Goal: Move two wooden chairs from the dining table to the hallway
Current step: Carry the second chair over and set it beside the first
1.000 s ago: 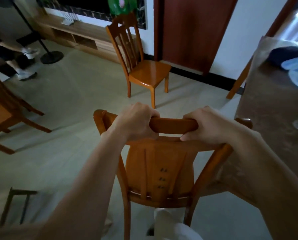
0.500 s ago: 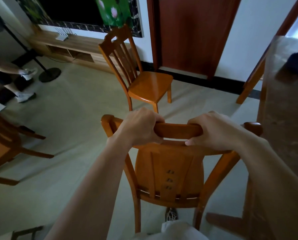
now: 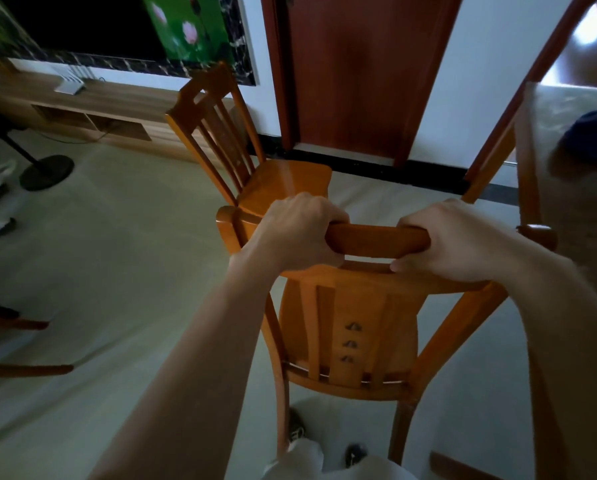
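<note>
An orange wooden chair (image 3: pixel 355 334) is right in front of me, its slatted back toward me. My left hand (image 3: pixel 297 230) and my right hand (image 3: pixel 452 237) both grip its top rail, a bare stretch of rail between them. A second wooden chair (image 3: pixel 283 181) stands just beyond it on the pale floor, close to a dark red door (image 3: pixel 359 71). Its seat is partly hidden behind my left hand.
The dining table (image 3: pixel 574 216) runs along the right edge with dark cloth on it. A low TV cabinet (image 3: pixel 92 109) lines the far wall. A fan stand base (image 3: pixel 46 171) and another person's feet sit at left. More chair legs (image 3: pixel 23 368) poke in at lower left.
I have carried the held chair forward toward the second chair and the door, which now appear much closer. My grip on the top rail is unchanged.
</note>
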`<state>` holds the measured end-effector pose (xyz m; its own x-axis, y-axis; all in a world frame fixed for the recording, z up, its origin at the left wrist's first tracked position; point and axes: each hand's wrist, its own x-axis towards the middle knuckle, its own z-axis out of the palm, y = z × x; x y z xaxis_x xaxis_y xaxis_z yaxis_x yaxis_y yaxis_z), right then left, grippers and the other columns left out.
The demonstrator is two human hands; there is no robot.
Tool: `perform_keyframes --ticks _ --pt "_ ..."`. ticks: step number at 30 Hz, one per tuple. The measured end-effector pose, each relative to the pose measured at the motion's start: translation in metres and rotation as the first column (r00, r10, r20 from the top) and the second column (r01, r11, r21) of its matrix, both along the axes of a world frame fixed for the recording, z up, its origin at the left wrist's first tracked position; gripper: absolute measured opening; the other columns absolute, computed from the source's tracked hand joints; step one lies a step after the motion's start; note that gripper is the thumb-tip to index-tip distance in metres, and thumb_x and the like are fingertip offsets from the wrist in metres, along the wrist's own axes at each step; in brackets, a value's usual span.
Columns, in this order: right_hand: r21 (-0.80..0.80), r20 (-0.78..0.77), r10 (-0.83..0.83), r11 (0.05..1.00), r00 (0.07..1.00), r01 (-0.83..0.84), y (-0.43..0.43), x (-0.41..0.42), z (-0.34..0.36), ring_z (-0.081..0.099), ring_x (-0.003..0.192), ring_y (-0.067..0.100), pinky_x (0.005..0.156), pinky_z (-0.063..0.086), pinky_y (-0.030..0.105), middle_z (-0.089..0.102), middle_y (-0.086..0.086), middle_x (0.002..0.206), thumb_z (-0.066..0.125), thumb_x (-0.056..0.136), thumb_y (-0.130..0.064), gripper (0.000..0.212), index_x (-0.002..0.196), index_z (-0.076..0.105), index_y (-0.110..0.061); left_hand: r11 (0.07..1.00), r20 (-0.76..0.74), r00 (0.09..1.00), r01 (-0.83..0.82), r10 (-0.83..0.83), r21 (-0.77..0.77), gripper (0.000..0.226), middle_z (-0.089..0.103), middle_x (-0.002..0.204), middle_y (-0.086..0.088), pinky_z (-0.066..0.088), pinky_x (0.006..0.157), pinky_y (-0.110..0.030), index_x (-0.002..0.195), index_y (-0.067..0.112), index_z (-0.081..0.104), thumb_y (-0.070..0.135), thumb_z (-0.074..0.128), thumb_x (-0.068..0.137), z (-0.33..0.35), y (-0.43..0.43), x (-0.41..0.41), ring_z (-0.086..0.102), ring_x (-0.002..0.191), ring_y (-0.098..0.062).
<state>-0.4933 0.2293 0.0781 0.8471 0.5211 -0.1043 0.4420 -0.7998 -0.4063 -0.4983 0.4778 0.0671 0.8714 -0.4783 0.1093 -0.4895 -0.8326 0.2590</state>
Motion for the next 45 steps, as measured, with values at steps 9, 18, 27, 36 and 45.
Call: perform_keyframes --ticks 9,18,27,36,45 --pt "-0.096 0.021 -0.210 0.973 0.977 0.211 0.027 0.033 0.016 0.062 0.062 0.001 0.062 0.040 0.016 0.062 -0.014 0.067 0.066 0.079 -0.056 0.021 0.074 0.056 -0.039 0.956 0.035 0.956 0.294 -0.292 -0.029 0.023 0.049 0.063 0.015 0.032 0.055 -0.016 0.081 0.030 0.060 0.036 0.082 0.078 0.007 0.020 0.098 0.051 0.058 -0.001" --pt "-0.038 -0.059 -0.477 0.879 0.877 0.476 0.030 0.055 0.008 0.064 0.062 0.002 0.061 0.041 0.017 0.061 -0.018 0.065 0.077 0.085 -0.046 0.027 0.070 0.055 -0.042 0.860 -0.061 0.857 0.510 -0.511 -0.030 0.028 0.047 0.061 0.020 0.031 0.059 -0.016 0.079 0.037 0.053 0.034 0.081 0.080 0.005 -0.004 0.178 0.047 0.057 0.002" --pt "-0.059 -0.120 -0.644 0.764 0.755 0.642 0.048 0.070 0.001 0.065 0.065 0.002 0.062 0.043 0.016 0.064 -0.019 0.067 0.074 0.089 -0.044 0.020 0.076 0.058 -0.042 0.733 -0.129 0.727 0.681 -0.675 -0.001 0.027 0.043 0.063 0.025 0.028 0.060 -0.016 0.085 0.039 0.052 0.038 0.079 0.081 -0.017 -0.024 0.237 0.046 0.059 0.003" --pt "-0.126 -0.087 -0.817 0.577 0.571 0.807 0.075 0.068 0.000 0.062 0.065 0.002 0.060 0.042 0.020 0.063 -0.015 0.067 0.075 0.086 -0.045 0.024 0.074 0.055 -0.045 0.537 -0.068 0.534 0.843 -0.843 -0.030 0.023 0.039 0.064 0.029 0.026 0.059 -0.017 0.086 0.041 0.056 0.045 0.077 0.078 -0.019 -0.040 0.273 0.042 0.060 0.004" --pt "-0.177 -0.003 -0.949 0.311 0.316 0.934 0.164 0.068 0.004 0.056 0.066 0.000 0.058 0.038 0.021 0.058 -0.017 0.068 0.077 0.084 -0.045 0.029 0.076 0.049 -0.047 0.263 0.011 0.264 0.963 -0.964 -0.056 0.033 0.055 0.080 0.018 0.034 0.064 -0.018 0.108 0.028 0.075 0.048 0.077 0.082 -0.024 -0.014 0.307 0.056 0.073 -0.007"
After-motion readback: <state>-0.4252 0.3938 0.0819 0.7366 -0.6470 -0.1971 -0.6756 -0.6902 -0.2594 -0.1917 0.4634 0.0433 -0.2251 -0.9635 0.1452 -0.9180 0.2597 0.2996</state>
